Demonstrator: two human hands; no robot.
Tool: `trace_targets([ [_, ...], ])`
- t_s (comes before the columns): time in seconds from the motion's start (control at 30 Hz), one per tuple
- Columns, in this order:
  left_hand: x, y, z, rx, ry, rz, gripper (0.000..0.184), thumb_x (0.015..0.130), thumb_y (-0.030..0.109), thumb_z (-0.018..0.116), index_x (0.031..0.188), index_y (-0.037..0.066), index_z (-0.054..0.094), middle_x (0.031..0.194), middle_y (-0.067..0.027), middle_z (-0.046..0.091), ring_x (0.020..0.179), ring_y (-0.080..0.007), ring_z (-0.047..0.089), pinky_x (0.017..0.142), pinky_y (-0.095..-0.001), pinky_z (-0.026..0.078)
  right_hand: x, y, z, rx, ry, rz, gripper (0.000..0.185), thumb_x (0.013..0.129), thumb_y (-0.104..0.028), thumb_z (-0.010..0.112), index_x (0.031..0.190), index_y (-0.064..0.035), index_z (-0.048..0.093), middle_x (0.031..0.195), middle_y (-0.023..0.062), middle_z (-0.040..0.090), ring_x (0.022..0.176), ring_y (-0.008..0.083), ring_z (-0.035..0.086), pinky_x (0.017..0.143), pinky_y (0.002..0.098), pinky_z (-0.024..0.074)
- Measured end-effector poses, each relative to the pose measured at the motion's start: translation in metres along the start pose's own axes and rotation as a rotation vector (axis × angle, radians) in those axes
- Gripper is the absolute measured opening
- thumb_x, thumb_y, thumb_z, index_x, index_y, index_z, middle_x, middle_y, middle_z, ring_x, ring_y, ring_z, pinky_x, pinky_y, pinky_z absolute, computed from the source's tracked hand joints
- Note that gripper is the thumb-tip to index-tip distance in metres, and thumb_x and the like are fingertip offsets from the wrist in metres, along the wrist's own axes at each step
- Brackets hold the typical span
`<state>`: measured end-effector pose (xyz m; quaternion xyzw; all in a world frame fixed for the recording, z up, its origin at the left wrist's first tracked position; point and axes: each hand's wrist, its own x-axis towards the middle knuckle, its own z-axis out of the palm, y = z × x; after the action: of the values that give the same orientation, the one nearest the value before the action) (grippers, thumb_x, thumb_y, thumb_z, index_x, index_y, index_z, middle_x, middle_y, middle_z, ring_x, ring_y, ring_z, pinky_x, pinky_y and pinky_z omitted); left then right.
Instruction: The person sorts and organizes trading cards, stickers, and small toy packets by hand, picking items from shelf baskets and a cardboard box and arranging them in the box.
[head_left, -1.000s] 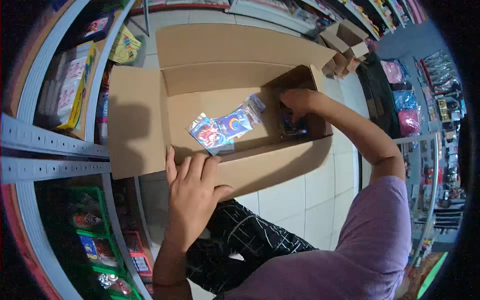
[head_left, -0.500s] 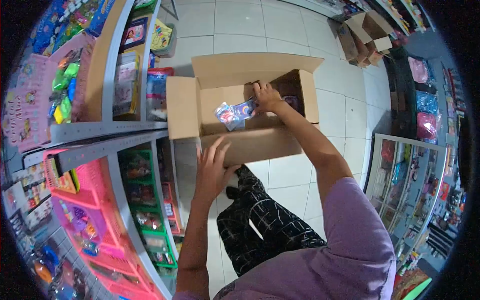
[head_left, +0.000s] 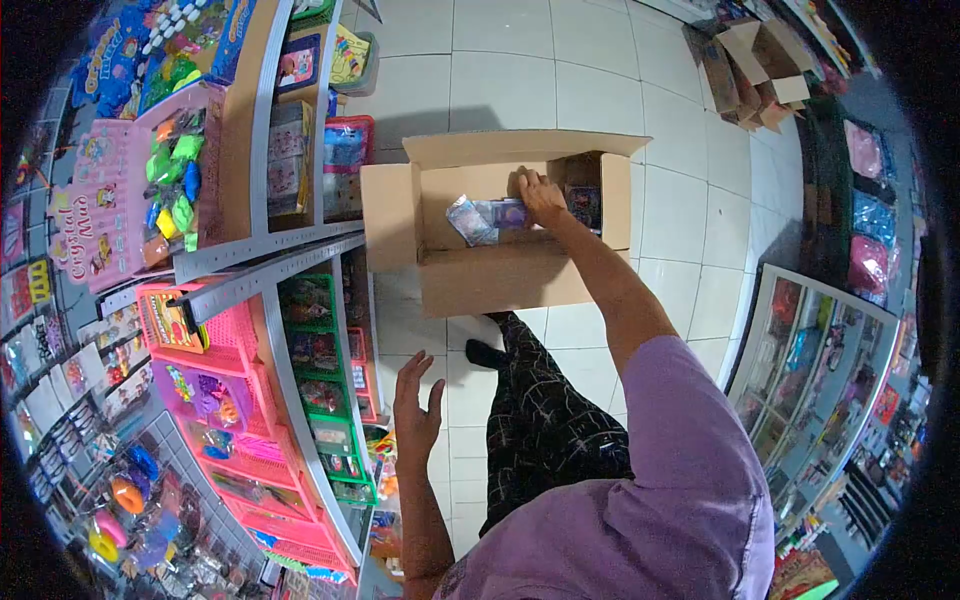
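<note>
An open cardboard box (head_left: pixel 520 284) sits on the tiled floor with its flaps folded outward. Inside it, my right hand (head_left: pixel 540 197) reaches down with bent fingers beside the shiny printed packets (head_left: pixel 477 219); whatever its fingertips hold, if anything, is hidden. A darker packet stack (head_left: pixel 583 205) lies at the box's right end. My left hand (head_left: pixel 418 408) hovers above the floor in front of the box, near the green baskets, its fingers apart and holding nothing.
On the left, shelves hold green baskets (head_left: pixel 321 397), pink baskets (head_left: pixel 225 345) and a pink toy box (head_left: pixel 110 205). Empty cardboard boxes (head_left: pixel 762 62) stand at the back right. A glass display case (head_left: pixel 800 360) is on the right.
My left hand has let go of the box's near flap and moved back toward the body. My right hand has shifted from the box's right end toward its middle. The view has risen.
</note>
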<state>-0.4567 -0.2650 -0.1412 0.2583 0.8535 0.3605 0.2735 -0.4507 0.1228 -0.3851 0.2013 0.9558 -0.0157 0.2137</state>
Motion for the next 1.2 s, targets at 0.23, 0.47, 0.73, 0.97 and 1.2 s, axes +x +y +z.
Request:
trace_targets([
  [0.23,0.017,0.031,-0.001,-0.140,-0.018,-0.097,0.033,0.086,0.004,0.059,0.118,0.001,0.052,0.122,-0.0171,0.054,0.112,-0.0316,0.054,0.095,-0.0386,0.044,-0.014,-0.005,0.008,-0.031,-0.132,0.060,0.047,0.077,-0.025,0.065,0.118,-0.0063,0.052,0.125,0.0122,0.049,0.110,0.0289,0.052,0.082,0.0377,0.0509],
  [0.47,0.030,0.036,-0.010,-0.111,-0.036,-0.072,0.033,0.087,0.005,0.058,0.120,0.001,0.051,0.118,-0.0168,0.056,0.109,-0.0301,0.056,0.093,-0.0378,0.045,-0.037,-0.020,-0.019,0.466,-0.269,0.264,0.036,0.086,-0.024,0.059,0.116,-0.0038,0.055,0.110,0.0140,0.062,0.097,0.0289,0.062,0.080,0.0402,0.0516],
  [0.73,0.051,0.035,0.001,-0.131,-0.021,-0.047,0.032,0.087,0.005,0.058,0.119,0.002,0.052,0.118,-0.0174,0.056,0.110,-0.0314,0.055,0.095,-0.0386,0.044,-0.006,-0.086,0.073,1.514,-0.001,0.551,0.070,0.059,-0.035,0.086,0.108,0.0015,0.053,0.101,0.0143,0.065,0.094,0.0263,0.064,0.075,0.0361,0.0531],
  [0.97,0.117,0.026,0.024,-0.080,-0.040,0.124,0.031,0.087,0.005,0.057,0.117,0.001,0.053,0.119,-0.0189,0.054,0.115,-0.0360,0.049,0.099,-0.0391,0.039,0.033,-0.142,0.068,0.382,0.077,0.941,0.078,0.054,-0.052,0.082,0.104,-0.0011,0.050,0.098,0.0116,0.053,0.080,0.0235,0.060,0.064,0.0339,0.0533],
  [1.2,0.130,0.040,0.035,-0.087,-0.067,0.128,0.030,0.089,0.010,0.056,0.118,0.002,0.053,0.121,-0.0160,0.055,0.115,-0.0329,0.051,0.101,-0.0392,0.037,0.031,-0.153,0.041,0.827,0.136,0.999,0.071,0.061,-0.046,0.079,0.104,-0.0003,0.046,0.096,0.0162,0.058,0.094,0.0305,0.060,0.077,0.0400,0.0501],
])
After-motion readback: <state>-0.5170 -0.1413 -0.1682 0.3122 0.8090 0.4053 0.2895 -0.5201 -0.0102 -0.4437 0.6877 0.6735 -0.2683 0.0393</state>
